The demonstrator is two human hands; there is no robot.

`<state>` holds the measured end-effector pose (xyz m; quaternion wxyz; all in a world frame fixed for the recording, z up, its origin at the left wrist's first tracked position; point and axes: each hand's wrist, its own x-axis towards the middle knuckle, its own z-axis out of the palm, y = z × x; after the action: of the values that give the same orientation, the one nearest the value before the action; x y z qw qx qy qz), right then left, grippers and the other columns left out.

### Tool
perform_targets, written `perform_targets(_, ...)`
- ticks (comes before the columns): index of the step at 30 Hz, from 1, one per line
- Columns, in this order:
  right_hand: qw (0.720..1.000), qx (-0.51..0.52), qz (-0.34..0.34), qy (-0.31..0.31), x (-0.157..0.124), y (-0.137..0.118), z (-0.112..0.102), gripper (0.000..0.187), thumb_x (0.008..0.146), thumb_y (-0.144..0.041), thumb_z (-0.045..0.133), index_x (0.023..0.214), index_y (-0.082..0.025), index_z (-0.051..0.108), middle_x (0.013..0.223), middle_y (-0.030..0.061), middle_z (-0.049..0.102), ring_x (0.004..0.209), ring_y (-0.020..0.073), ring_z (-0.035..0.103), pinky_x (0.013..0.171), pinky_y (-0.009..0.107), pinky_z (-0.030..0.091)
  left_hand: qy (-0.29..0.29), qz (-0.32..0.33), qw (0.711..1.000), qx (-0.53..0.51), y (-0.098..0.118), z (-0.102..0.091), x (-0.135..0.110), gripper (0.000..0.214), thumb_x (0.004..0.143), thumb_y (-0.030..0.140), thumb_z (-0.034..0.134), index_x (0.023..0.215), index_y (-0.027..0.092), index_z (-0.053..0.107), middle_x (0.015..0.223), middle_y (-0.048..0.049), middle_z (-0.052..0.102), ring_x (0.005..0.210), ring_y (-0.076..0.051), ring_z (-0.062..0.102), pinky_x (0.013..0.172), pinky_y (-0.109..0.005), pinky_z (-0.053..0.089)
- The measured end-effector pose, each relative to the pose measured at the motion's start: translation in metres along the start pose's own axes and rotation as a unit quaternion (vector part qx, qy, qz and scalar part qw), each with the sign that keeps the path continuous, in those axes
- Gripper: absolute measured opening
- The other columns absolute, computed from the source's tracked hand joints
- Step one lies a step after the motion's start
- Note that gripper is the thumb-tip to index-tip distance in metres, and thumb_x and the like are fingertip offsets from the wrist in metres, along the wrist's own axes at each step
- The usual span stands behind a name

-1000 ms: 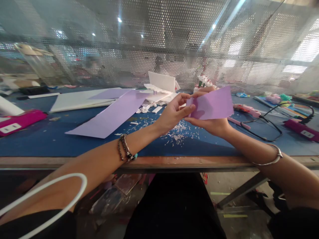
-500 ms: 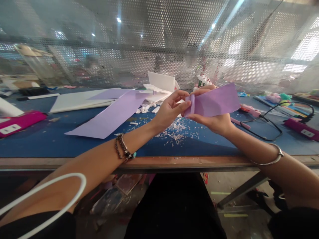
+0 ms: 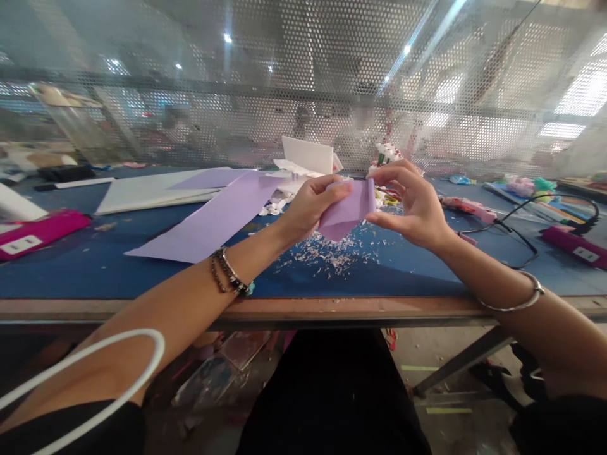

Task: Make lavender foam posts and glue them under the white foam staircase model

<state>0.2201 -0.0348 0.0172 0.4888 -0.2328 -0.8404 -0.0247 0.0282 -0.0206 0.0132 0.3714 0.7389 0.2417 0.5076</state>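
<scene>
My left hand [image 3: 308, 205] is closed on a small purple foam sheet [image 3: 348, 208], its thumb lying flat over the top face. The sheet's right edge is a narrow rolled or folded band [image 3: 371, 197]. My right hand [image 3: 417, 202] holds this band by its two ends, with fingertips at the upper end and the thumb at the lower end. A loose corner of the sheet hangs below. Under the hands, pale shreds [image 3: 332, 256] lie scattered on the blue table [image 3: 265, 278]. Left of them is a long purple strip [image 3: 208, 218].
White boards [image 3: 147, 193] lie at the left, near a magenta tool [image 3: 42, 234]. White pieces [image 3: 296, 170] are heaped behind my hands. A pink tool [image 3: 469, 207], a black cable [image 3: 516, 237] and another magenta tool [image 3: 576, 245] are at the right. A perforated metal screen [image 3: 313, 69] stands behind.
The purple sheet has been turned round: its rolled edge was at the left by my left hand and now faces right. My right hand has shifted its grip onto that edge.
</scene>
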Motion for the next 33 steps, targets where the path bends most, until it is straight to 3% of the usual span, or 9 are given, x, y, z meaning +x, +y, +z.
perform_targets(5,0.995,-0.093,-0.031,-0.028,0.005,-0.010,-0.009,0.052,0.070,-0.058,0.059,0.104,-0.019,0.054,0.101,0.0071,0.053,0.098,0.0209,0.051,0.082,0.039,0.043,-0.014,-0.051,0.996,-0.070,0.006,-0.001,0.003,0.027,0.068,0.038,0.060,0.060,0.017,0.044,0.051,0.0038,0.039,0.041,-0.004,0.034,0.036,-0.018,0.025)
perform_targets(9,0.980,-0.187,-0.061,-0.036,0.005,-0.008,-0.012,0.049,0.072,-0.055,0.059,0.107,-0.022,0.054,0.105,0.0094,0.051,0.101,0.0261,0.049,0.085,0.047,0.041,-0.024,-0.052,0.997,-0.057,0.009,0.001,0.000,0.028,0.073,0.040,0.057,0.061,0.016,0.049,0.050,0.0030,0.042,0.042,-0.005,0.037,0.038,-0.018,0.028)
perform_targets(14,0.971,-0.212,-0.103,-0.031,0.001,0.003,-0.006,0.031,0.082,-0.041,0.051,0.103,-0.020,0.056,0.101,0.0087,0.052,0.096,0.0223,0.050,0.086,0.043,0.041,-0.140,0.047,0.988,0.036,0.009,0.000,-0.003,0.035,0.086,0.043,0.044,0.077,0.015,0.065,0.063,-0.0017,0.057,0.055,-0.008,0.049,0.053,-0.022,0.040)
perform_targets(16,0.978,-0.181,-0.102,-0.025,0.000,0.005,-0.002,0.028,0.082,-0.041,0.051,0.099,-0.021,0.057,0.097,0.0072,0.053,0.094,0.0207,0.051,0.085,0.042,0.043,-0.138,0.116,0.973,0.143,0.007,-0.001,-0.002,0.034,0.088,0.036,0.040,0.083,0.015,0.068,0.066,-0.0029,0.059,0.060,-0.009,0.051,0.061,-0.025,0.043)
perform_targets(21,0.994,-0.055,-0.094,0.003,0.000,0.003,0.001,0.048,0.061,-0.044,0.073,0.097,-0.017,0.056,0.093,0.0065,0.053,0.091,0.0190,0.053,0.082,0.039,0.046,-0.068,0.330,0.870,0.361,-0.001,-0.006,0.001,0.028,0.080,0.020,0.046,0.100,0.021,0.065,0.088,-0.0052,0.059,0.080,-0.014,0.055,0.070,-0.029,0.044)
perform_targets(24,0.998,0.047,-0.047,-0.022,0.000,0.000,0.002,0.042,0.062,-0.038,0.074,0.093,-0.018,0.055,0.091,0.0038,0.056,0.087,0.0164,0.055,0.079,0.035,0.047,-0.082,0.402,0.794,0.450,-0.004,-0.008,0.001,0.030,0.079,0.027,0.051,0.107,0.023,0.059,0.104,-0.0065,0.058,0.090,-0.017,0.054,0.076,-0.031,0.044)
perform_targets(27,0.991,0.116,0.021,-0.057,-0.001,-0.002,0.005,0.036,0.062,-0.037,0.073,0.088,-0.018,0.056,0.086,0.0015,0.060,0.083,0.0158,0.056,0.078,0.033,0.047,-0.076,0.473,0.719,0.504,-0.003,-0.006,-0.002,0.035,0.079,0.042,0.055,0.107,0.021,0.056,0.107,-0.0059,0.059,0.091,-0.019,0.053,0.082,-0.035,0.038)
perform_targets(30,0.983,0.151,0.051,-0.089,-0.001,-0.002,0.008,0.037,0.061,-0.036,0.073,0.088,-0.017,0.057,0.088,0.0031,0.061,0.085,0.0167,0.056,0.079,0.033,0.046,-0.065,0.511,0.678,0.524,0.000,0.000,-0.006,0.032,0.083,0.043,0.052,0.108,0.024,0.053,0.097,-0.0003,0.064,0.088,-0.015,0.053,0.084,-0.031,0.034)
perform_targets(33,0.962,0.222,0.081,-0.137,-0.002,-0.001,0.010,0.040,0.060,-0.039,0.073,0.089,-0.015,0.057,0.087,0.0038,0.061,0.084,0.0163,0.056,0.077,0.032,0.046,-0.064,0.534,0.663,0.520,0.002,0.005,-0.007,0.023,0.087,0.032,0.050,0.109,0.026,0.051,0.081,0.0046,0.064,0.079,-0.011,0.054,0.080,-0.026,0.033)
